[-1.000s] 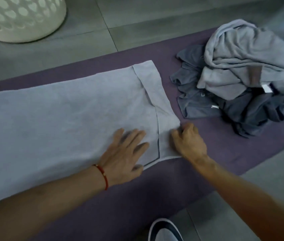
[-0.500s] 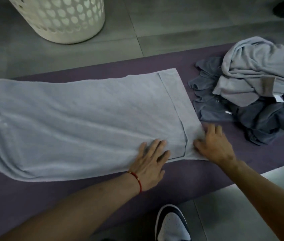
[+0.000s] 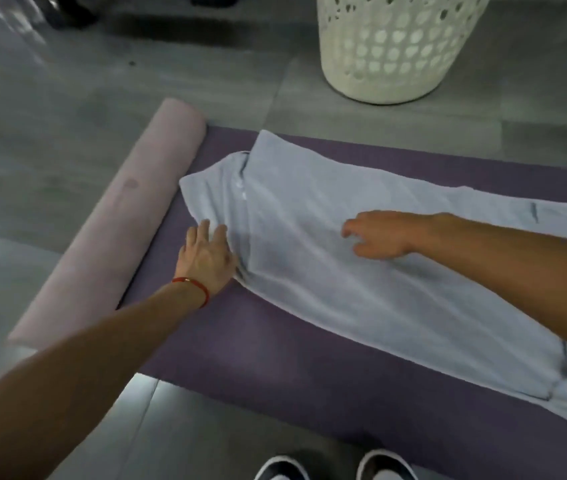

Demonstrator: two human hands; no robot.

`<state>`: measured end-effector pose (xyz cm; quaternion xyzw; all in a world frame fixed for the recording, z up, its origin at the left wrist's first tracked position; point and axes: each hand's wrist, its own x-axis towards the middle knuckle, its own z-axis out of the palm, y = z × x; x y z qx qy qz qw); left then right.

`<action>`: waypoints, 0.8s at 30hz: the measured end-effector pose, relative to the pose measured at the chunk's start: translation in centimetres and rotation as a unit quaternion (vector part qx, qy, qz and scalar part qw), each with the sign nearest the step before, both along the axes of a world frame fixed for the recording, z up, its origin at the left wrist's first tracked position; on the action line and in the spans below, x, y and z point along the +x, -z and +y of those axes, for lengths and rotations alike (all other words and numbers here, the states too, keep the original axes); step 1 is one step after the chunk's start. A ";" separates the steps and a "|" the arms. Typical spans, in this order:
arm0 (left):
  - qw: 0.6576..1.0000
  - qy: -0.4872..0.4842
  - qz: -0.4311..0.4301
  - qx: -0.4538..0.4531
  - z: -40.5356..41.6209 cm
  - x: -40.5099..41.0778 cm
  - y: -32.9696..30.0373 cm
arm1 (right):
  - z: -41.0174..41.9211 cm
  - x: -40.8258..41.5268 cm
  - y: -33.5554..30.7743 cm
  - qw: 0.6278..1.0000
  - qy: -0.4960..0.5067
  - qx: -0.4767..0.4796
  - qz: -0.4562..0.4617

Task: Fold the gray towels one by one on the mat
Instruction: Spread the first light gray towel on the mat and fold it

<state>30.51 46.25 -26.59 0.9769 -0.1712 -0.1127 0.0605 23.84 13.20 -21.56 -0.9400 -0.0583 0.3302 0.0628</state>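
Light gray towel [image 3: 361, 271] spread lengthwise along the purple mat [image 3: 275, 358], already doubled over, the far-left end rumpled and skewed where one layer juts past the other toward the mat's rolled-up end [image 3: 119, 216]. Left hand [image 3: 206, 258] flat at that rumpled end of the towel, fingers straight and slightly spread, touching the cloth edge, nothing pinched. Right hand [image 3: 375, 237] hovering or lightly resting over the towel's middle, fingers loosely curled, gripping nothing visible; contact with the cloth hard to judge through the blur. White perforated laundry basket [image 3: 396, 50] on the floor beyond the towel, well apart from it. Two shoe tips [image 3: 334, 467] on the near side of the towel, off the mat.

Likely step: squaring up the left end before the next fold. Risks from here:

- Folding over with the left layers still misaligned, locking in a crooked edge and a lopsided bundle.
- Pushing with a flat palm instead of pinching the corner, dragging the whole towel along the mat and bunching the diagonal wrinkles near the middle.
- Pulling the end too far toward the rolled-up end, catching cloth against it.
- Lifting only the top layer, leaving the lower layer behind and undoing the first fold.
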 end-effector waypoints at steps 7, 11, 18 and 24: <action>0.995 -0.071 0.056 -0.028 4.5 7.7 2.4 | 9.2 14.5 4.3 0.994 -0.012 0.043 -0.099; 0.998 -0.037 0.047 -0.036 2.6 11.6 3.7 | 10.3 17.7 7.9 0.995 -0.051 0.035 -0.084; 0.998 -0.021 0.062 -0.001 -0.4 17.3 5.9 | 7.7 13.7 9.7 0.949 -0.070 0.048 -0.305; 0.996 -0.068 0.037 0.044 -1.5 16.9 5.1 | 8.6 20.6 7.9 0.892 -0.056 -0.062 -0.445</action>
